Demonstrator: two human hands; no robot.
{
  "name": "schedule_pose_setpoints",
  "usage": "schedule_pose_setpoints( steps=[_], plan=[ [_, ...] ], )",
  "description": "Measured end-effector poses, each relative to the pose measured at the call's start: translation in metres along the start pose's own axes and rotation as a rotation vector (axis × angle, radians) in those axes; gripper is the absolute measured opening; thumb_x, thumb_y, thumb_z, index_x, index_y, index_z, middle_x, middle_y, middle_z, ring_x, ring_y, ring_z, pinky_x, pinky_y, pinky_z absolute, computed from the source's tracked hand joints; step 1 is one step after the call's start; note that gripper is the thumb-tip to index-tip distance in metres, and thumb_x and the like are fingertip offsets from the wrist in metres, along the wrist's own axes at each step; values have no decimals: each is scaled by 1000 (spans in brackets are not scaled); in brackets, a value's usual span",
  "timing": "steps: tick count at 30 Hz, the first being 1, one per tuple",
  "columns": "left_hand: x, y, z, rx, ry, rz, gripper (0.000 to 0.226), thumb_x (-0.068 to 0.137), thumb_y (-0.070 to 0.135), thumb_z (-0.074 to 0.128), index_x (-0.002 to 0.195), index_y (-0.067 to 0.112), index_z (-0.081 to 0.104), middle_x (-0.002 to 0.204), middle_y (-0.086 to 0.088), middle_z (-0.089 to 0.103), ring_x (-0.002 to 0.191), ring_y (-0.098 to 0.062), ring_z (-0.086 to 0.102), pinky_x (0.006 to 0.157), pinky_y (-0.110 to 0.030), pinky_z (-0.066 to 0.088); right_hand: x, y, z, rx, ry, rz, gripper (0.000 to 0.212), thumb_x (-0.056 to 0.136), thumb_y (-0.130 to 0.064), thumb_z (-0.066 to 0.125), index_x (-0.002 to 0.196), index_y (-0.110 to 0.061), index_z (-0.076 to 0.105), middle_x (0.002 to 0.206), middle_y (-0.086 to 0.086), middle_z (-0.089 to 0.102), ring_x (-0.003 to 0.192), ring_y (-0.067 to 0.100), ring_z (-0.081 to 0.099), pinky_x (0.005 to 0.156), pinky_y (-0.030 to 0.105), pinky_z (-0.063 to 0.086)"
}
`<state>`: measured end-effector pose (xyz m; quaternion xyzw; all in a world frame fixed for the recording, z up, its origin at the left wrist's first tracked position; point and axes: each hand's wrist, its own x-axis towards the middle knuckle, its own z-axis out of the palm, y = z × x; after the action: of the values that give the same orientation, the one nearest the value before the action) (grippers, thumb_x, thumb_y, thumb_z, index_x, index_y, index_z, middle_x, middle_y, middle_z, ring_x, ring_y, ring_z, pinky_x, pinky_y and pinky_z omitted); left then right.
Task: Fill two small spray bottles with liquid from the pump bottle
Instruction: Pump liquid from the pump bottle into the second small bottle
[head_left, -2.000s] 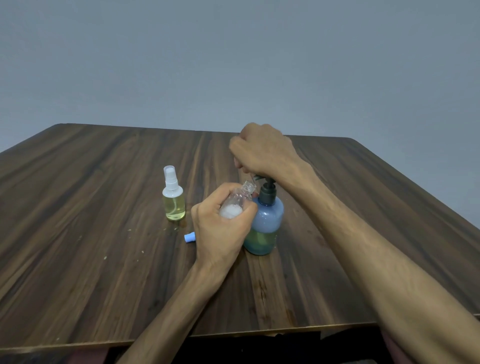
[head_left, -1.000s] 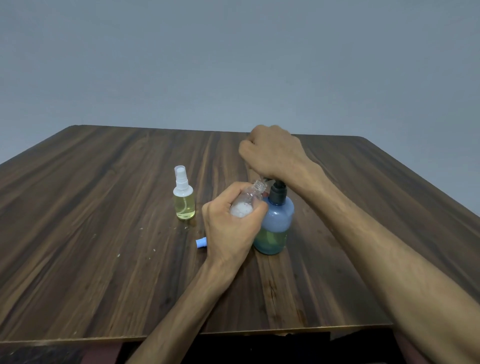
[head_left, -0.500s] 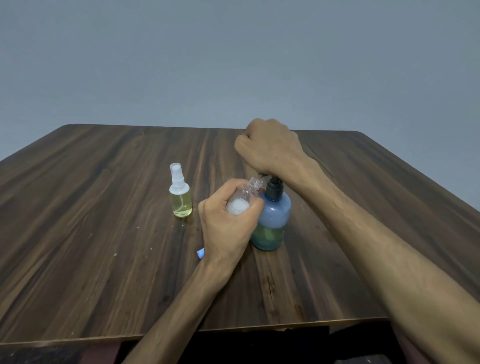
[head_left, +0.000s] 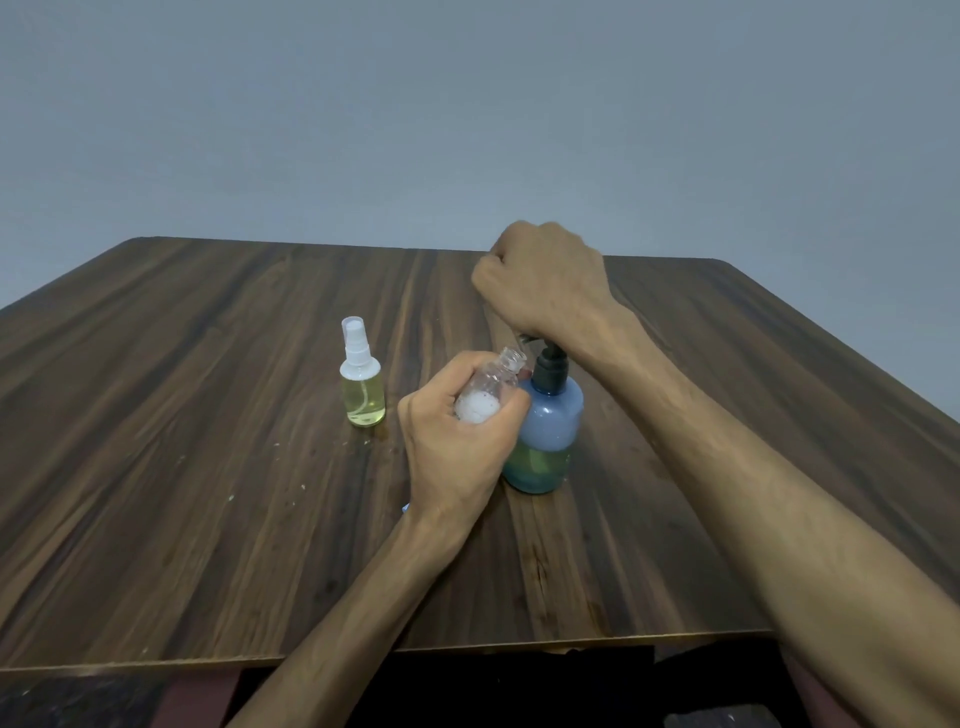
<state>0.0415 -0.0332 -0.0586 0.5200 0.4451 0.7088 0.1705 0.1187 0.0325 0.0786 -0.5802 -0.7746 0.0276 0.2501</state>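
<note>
hands: left (head_left: 457, 447) grips foamy open bottle (head_left: 488, 395), right (head_left: 540, 286) on blue pump bottle (head_left: 548, 436)

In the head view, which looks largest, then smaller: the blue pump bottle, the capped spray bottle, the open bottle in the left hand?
1. Blue pump bottle.
2. Capped spray bottle.
3. Open bottle, mostly hidden by the left hand, so its rank against the capped one is unsure.

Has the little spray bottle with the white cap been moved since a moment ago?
No. The capped spray bottle stands at the same spot on the table, left of the pump bottle; only the head camera shifted.
</note>
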Motion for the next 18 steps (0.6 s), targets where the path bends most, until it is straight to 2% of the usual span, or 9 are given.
schedule_pose_setpoints(
  steps=[1,4,8,11,12,15,16,18],
  plan=[
    [-1,1,1,1,-1,4,13,79,10,74,91,12,80,77,3,73,71,-12,67,63,-28,53,0,1,-1,-15,17,-5,29,89,-19,50,63,-15,39,62,-2,44,57,19,36,56,33,27],
    [0,0,1,9,0,8,13,79,10,75,90,12,79,75,5,71,71,-3,63,64,-24,51,-2,1,3,-57,-114,4,28,94,-23,49,69,-13,53,70,-1,55,65,19,48,60,33,31],
    [-1,-1,0,8,-8,3,11,79,11,75,90,13,78,75,7,70,71,-4,63,64,-23,50,0,1,-1,-21,-12,-5,32,93,-20,48,63,-14,37,61,-2,44,57,18,36,56,32,27],
    [0,0,2,18,5,11,12,79,10,74,90,12,78,75,5,71,71,-3,63,63,-24,50,-1,4,2,-5,-111,19,25,91,-22,48,70,-12,57,68,-1,56,64,20,48,60,32,32],
    [-1,0,2,23,7,16,12,78,9,74,90,12,78,75,5,71,71,-3,62,63,-25,50,-1,4,3,-4,-129,24,24,91,-22,48,71,-12,57,69,-1,57,66,20,49,60,33,32],
    [-2,-1,0,28,6,19,11,79,8,74,89,12,77,73,7,68,69,-4,61,62,-25,49,-2,3,2,-4,-31,-2,31,92,-20,48,64,-14,38,62,-2,45,58,18,37,57,33,28],
    [-2,-1,1,29,7,22,11,79,9,74,89,13,77,72,8,67,69,-4,61,62,-24,49,-1,3,1,-4,-9,-11,31,92,-20,48,63,-14,37,62,-2,44,58,18,36,57,33,27],
    [-1,0,2,36,12,27,10,79,9,74,89,12,77,72,7,68,68,-6,62,61,-24,49,0,4,3,-27,-65,-12,28,92,-22,48,66,-13,47,66,-1,52,62,19,43,58,33,29]
  ],
)
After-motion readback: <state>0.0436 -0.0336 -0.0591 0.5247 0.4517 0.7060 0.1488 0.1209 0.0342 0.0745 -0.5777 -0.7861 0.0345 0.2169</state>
